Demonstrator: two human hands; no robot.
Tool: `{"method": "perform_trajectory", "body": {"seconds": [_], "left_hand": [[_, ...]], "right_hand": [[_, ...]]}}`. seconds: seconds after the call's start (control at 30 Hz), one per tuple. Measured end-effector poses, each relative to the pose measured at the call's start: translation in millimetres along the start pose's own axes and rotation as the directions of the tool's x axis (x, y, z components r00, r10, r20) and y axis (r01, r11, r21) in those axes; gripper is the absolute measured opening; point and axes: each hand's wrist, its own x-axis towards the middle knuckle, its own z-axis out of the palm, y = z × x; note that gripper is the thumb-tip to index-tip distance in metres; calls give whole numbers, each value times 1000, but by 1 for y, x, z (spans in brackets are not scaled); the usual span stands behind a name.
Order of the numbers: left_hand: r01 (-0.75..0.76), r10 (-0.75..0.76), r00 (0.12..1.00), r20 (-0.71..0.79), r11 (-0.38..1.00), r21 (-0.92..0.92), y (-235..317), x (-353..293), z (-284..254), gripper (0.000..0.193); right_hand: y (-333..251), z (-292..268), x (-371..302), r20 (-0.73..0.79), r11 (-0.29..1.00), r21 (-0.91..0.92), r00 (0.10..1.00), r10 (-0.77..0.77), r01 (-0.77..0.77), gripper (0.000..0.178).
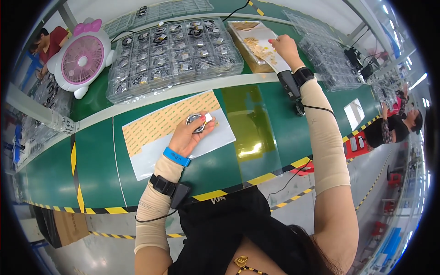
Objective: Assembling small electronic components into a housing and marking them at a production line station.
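My left hand holds a small round metal part with a coiled cable over a white backing sheet that carries rows of tan adhesive strips. My right hand reaches far forward to a white sheet dotted with small tan stickers. Its fingertips pinch at one of the stickers; whether it is lifted I cannot tell. That sheet lies over a shallow brown box. Both wrists wear black strapped devices with cables, and the left wrist has a blue band.
Clear plastic trays filled with coiled parts sit behind the sheet on the green belt. More stacked clear trays stand at the right. A pink and white fan is at the back left. Other people work at the far left and right.
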Motion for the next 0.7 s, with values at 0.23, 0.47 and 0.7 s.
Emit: {"method": "perform_trajectory", "body": {"seconds": [0.23, 0.47, 0.7], "left_hand": [[4, -4, 1000, 8, 1000, -4, 2, 1, 1, 25], [19, -19, 1000, 8, 1000, 7, 3, -1, 3, 31], [11, -11, 1000, -15, 1000, 14, 5, -4, 0, 31]], "right_hand": [[22, 14, 15, 64, 988, -52, 988, -143, 146, 18], [8, 9, -2, 3, 963, -233, 990, -141, 138, 15], [-29, 20, -89, 217, 912, -271, 943, -253, 307, 13]]}}
